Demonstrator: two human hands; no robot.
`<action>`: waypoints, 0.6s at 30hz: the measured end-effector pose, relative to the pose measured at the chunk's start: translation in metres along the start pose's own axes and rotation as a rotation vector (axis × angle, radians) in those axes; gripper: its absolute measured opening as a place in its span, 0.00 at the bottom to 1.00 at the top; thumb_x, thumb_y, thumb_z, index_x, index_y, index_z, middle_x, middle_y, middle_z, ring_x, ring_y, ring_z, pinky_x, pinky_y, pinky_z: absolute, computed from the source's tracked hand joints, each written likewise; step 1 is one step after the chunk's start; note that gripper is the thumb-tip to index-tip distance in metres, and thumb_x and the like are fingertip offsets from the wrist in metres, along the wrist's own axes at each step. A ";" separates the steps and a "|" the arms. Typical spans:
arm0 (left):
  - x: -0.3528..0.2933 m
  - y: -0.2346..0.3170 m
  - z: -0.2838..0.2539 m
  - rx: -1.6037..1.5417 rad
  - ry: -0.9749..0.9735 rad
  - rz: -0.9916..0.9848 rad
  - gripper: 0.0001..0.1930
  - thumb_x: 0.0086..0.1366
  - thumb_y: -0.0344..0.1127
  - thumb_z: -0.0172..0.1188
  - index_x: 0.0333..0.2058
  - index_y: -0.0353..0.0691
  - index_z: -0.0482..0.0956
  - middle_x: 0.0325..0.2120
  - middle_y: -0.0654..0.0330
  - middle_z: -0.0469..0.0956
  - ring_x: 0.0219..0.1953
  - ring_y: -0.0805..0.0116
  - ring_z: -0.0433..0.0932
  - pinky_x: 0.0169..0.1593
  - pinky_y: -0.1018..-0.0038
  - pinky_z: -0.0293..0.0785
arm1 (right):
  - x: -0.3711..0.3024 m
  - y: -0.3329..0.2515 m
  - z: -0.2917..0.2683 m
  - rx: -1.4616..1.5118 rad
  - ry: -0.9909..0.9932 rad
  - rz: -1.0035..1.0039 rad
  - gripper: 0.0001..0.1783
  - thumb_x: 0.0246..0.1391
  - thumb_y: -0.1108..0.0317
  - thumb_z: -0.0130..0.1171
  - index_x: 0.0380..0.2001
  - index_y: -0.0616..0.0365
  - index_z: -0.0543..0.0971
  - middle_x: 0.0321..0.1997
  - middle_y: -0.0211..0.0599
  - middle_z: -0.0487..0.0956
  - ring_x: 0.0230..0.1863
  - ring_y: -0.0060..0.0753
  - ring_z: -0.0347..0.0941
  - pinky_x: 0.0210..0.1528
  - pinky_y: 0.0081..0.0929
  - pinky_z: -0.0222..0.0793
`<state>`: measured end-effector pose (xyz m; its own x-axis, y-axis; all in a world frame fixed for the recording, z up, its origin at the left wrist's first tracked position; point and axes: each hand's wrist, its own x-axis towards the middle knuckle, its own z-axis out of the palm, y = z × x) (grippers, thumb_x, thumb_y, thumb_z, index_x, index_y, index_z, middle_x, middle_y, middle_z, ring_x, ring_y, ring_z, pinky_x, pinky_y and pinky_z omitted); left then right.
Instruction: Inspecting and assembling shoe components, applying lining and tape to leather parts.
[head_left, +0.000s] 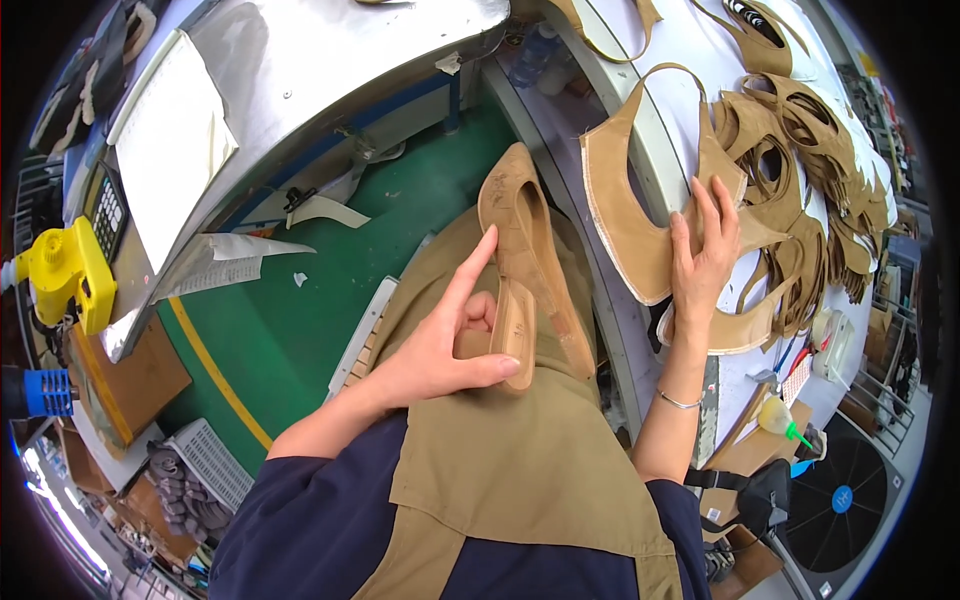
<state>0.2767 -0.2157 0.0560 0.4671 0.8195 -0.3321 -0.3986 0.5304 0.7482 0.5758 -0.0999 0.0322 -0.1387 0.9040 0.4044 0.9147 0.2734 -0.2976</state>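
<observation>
A long white bench (700, 40) is seen on the right side. A big pile of flat tan cut-out shoe pieces (800, 170) is spread over it. One wide tan curved shoe piece with a pale edge (625, 215) is laid at the near edge of the bench. It is pressed down by the right hand (705, 255), whose grip is loose, with flat fingers spread on the piece and nothing clasped. A tan flat shoe with a pale insole (525, 260) is held over the lap, above a tan apron (520, 470). Its heel end is clasped in the left hand (440, 350), with the thumb below and one finger pointed up along its side. A small yellow tool (65, 270) is seen far left.
</observation>
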 end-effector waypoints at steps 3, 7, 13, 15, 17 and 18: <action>-0.002 -0.002 0.001 0.236 0.085 0.020 0.58 0.53 0.38 0.65 0.71 0.48 0.29 0.36 0.56 0.72 0.40 0.65 0.73 0.55 0.65 0.68 | 0.000 -0.001 0.000 -0.013 0.002 0.007 0.25 0.52 0.64 0.62 0.55 0.49 0.76 0.63 0.37 0.69 0.62 0.43 0.65 0.63 0.40 0.56; -0.006 -0.004 0.001 0.386 0.124 0.080 0.57 0.53 0.37 0.65 0.71 0.44 0.30 0.32 0.57 0.70 0.37 0.66 0.72 0.55 0.67 0.69 | 0.001 -0.001 0.001 0.005 0.003 0.001 0.25 0.52 0.64 0.62 0.55 0.49 0.76 0.63 0.37 0.69 0.62 0.43 0.65 0.64 0.40 0.56; -0.006 -0.003 0.001 0.460 0.139 0.093 0.58 0.52 0.37 0.65 0.70 0.42 0.30 0.31 0.56 0.70 0.36 0.64 0.72 0.52 0.66 0.69 | 0.001 -0.001 -0.001 -0.015 -0.006 0.010 0.24 0.52 0.65 0.62 0.55 0.49 0.76 0.63 0.37 0.69 0.62 0.43 0.65 0.64 0.40 0.56; -0.006 -0.003 0.000 0.468 0.139 0.099 0.58 0.52 0.37 0.65 0.70 0.42 0.30 0.30 0.56 0.70 0.36 0.64 0.72 0.52 0.66 0.69 | 0.002 0.000 0.000 -0.019 -0.009 0.011 0.25 0.52 0.65 0.62 0.55 0.50 0.76 0.63 0.37 0.69 0.62 0.43 0.65 0.64 0.40 0.56; -0.006 -0.003 -0.001 0.475 0.137 0.103 0.58 0.51 0.36 0.65 0.70 0.42 0.30 0.30 0.56 0.70 0.36 0.64 0.72 0.51 0.66 0.69 | 0.001 0.000 0.000 -0.024 -0.014 0.014 0.25 0.51 0.66 0.62 0.55 0.50 0.77 0.63 0.38 0.69 0.62 0.43 0.65 0.64 0.39 0.57; -0.006 -0.003 -0.001 0.477 0.140 0.103 0.58 0.51 0.36 0.65 0.70 0.42 0.30 0.30 0.56 0.70 0.36 0.64 0.72 0.51 0.66 0.69 | 0.002 0.001 0.000 0.025 0.012 0.015 0.24 0.51 0.67 0.62 0.53 0.51 0.77 0.62 0.39 0.69 0.62 0.43 0.65 0.63 0.38 0.58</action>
<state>0.2747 -0.2218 0.0550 0.3208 0.9010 -0.2919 -0.0166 0.3135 0.9494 0.5761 -0.0978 0.0328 -0.1208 0.9041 0.4100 0.9069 0.2684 -0.3247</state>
